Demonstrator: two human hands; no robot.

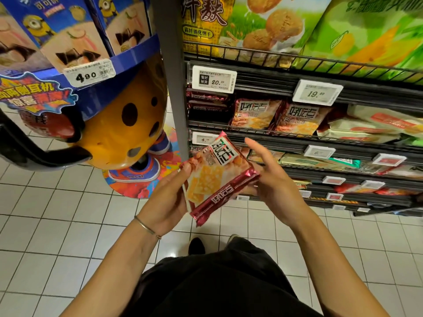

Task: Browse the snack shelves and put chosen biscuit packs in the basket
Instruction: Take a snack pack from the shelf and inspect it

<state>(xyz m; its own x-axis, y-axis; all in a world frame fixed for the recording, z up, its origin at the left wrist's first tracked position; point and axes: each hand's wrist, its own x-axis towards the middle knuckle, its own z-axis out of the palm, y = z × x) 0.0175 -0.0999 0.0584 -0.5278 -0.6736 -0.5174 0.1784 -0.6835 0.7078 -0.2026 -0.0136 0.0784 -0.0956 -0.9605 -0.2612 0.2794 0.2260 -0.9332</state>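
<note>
In front of the shelves I hold a red and white biscuit pack [215, 177] with crackers printed on it, tilted with its lower end toward me. My left hand [169, 197] grips its left edge, thumb on top. My right hand [274, 186] cups its right end; the lower fingers are hidden beneath it and one finger points up, clear of the pack. Two packs of the same kind [254, 113] stand on the shelf just behind. No whole basket is in view.
Black wire shelves [251, 131] with price tags [212, 78] fill the right side and hold several snack packs. To the left stands a yellow spotted mascot display [119, 124] under a blue stand of boxes [68, 42]. A black curved bar [34, 154] crosses the left edge. White floor tiles [57, 225] lie below.
</note>
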